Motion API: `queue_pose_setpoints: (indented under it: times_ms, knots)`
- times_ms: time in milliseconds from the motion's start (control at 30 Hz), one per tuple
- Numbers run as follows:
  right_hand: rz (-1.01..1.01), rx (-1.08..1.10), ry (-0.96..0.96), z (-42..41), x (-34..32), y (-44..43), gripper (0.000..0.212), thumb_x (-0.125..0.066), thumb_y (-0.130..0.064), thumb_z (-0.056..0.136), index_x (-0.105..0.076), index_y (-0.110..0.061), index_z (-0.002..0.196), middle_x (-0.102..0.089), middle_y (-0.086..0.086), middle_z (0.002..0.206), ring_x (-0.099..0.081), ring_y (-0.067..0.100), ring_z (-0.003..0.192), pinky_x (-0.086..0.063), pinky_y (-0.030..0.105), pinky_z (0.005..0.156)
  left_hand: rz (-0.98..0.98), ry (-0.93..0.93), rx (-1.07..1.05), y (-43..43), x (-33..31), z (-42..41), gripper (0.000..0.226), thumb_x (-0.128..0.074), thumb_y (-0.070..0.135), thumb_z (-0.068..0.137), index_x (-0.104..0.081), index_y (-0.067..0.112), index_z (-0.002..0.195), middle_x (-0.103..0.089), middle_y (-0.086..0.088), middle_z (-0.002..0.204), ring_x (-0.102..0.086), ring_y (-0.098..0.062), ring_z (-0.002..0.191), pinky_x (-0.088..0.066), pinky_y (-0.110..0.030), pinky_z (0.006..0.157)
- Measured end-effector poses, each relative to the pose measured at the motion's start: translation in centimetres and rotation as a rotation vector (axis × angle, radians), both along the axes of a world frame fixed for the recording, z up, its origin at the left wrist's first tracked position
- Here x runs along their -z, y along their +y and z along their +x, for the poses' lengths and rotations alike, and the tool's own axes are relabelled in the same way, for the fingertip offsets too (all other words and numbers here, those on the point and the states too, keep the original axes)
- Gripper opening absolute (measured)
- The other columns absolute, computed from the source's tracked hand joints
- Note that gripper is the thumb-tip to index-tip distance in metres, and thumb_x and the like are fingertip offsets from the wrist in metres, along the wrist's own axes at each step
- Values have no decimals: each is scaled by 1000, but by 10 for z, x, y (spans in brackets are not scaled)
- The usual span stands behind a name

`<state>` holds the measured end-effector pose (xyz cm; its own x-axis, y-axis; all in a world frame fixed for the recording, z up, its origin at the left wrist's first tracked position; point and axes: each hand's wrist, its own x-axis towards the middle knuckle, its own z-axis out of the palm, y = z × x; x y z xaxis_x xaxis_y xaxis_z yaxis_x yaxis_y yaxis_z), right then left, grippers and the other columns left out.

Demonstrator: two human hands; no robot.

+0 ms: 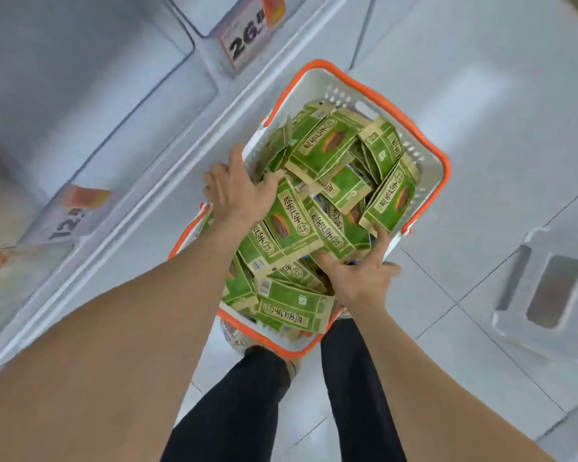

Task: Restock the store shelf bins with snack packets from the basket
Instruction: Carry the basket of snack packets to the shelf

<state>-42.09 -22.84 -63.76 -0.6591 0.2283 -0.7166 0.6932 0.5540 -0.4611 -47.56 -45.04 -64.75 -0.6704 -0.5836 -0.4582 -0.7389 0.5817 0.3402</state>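
A white basket with an orange rim (427, 151) stands on the floor, heaped with green and tan snack packets (331, 141). My left hand (237, 191) lies on the left side of the heap by the basket's wall, fingers spread and fairly straight, thumb across a packet. My right hand (357, 271) is at the heap's near right side. Its thumb and forefinger hold the lower edge of a bunch of packets (291, 225) that sits between both hands. The shelf bins (80, 78) on the left are blurred and their contents cannot be made out.
White shelving runs along the left with price tags reading 26 (244, 45) and 12 (67, 225). A white plastic stool (548, 288) stands on the tiled floor to the right. My legs in black trousers (354, 378) are just below the basket.
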Motion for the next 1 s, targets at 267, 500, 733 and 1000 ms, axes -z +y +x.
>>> queue_pose_setpoints:
  times_ms: [267, 500, 733, 1000]
  knots:
    - [53, -1, -7, -20, 78, -3, 86, -77, -45, 71, -26, -50, 140, -30, 6, 116, -48, 29, 98, -47, 37, 86, -20, 5, 39, -1, 74, -19, 62, -58, 57, 78, -38, 22, 125, -55, -7, 111, -50, -30, 102, -33, -45, 88]
    - [144, -329, -158, -26, 36, -9, 83, -62, -36, 88, -14, -34, 156, -32, 18, 132, -46, 40, 109, -46, 46, 94, -61, -204, 255, 25, 34, -27, 60, -57, 51, 91, -44, 17, 138, -42, -21, 147, -38, -45, 135, -31, -57, 115]
    - [-21, -761, -111, -41, -90, -4, 50, -56, -24, 91, -51, -18, 140, -62, 11, 107, -62, 35, 105, -56, 46, 87, 241, -239, 684, 79, -87, -21, 10, -54, 20, 100, -63, 19, 104, -68, -4, 106, -63, -26, 94, -49, -38, 77]
    - [130, -619, -129, 1, -169, 142, 43, -49, -30, 94, -54, -25, 136, -69, 7, 103, -64, 29, 100, -55, 38, 83, 155, -214, 1027, 186, -192, -22, 19, -51, 26, 101, -63, 16, 112, -67, -6, 106, -63, -31, 99, -55, -46, 89]
